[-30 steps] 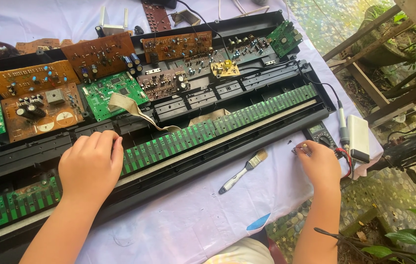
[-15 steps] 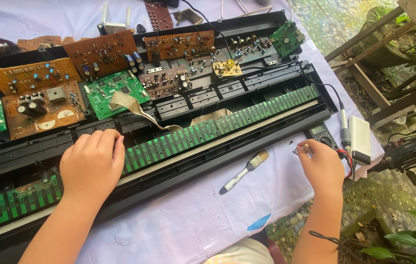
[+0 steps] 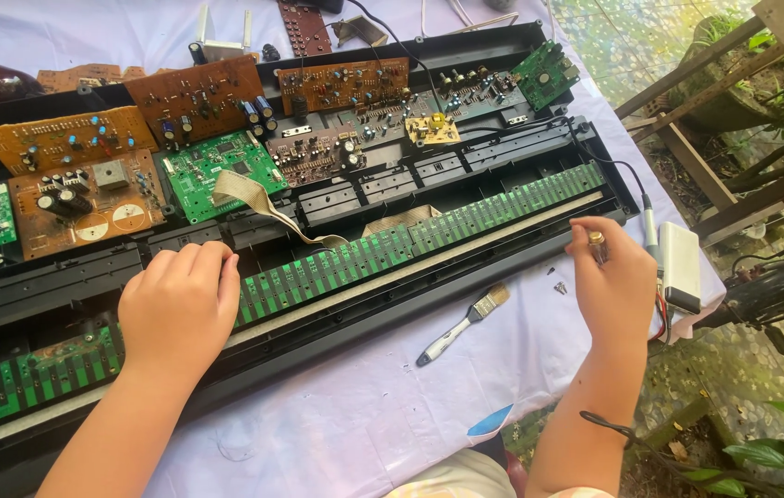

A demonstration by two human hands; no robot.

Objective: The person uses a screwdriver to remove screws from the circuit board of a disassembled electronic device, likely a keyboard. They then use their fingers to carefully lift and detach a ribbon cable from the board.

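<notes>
Lifting off the worktop (image 3: 337, 433), the right hand (image 3: 615, 286) now pinches a small tool (image 3: 598, 245) upright near the screws (image 3: 558, 281); the left hand (image 3: 180, 309) stays flat, fingers loosely curled, holding nothing, on the green key strip (image 3: 429, 235).

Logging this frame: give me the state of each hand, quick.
Left hand: open, palm down, resting on the long green contact strip, holding nothing.
Right hand: closed, pinching a small slim tool; its kind cannot be told.

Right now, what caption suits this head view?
Left hand rests on a green circuit strip; right hand lifts a small tool.
</notes>
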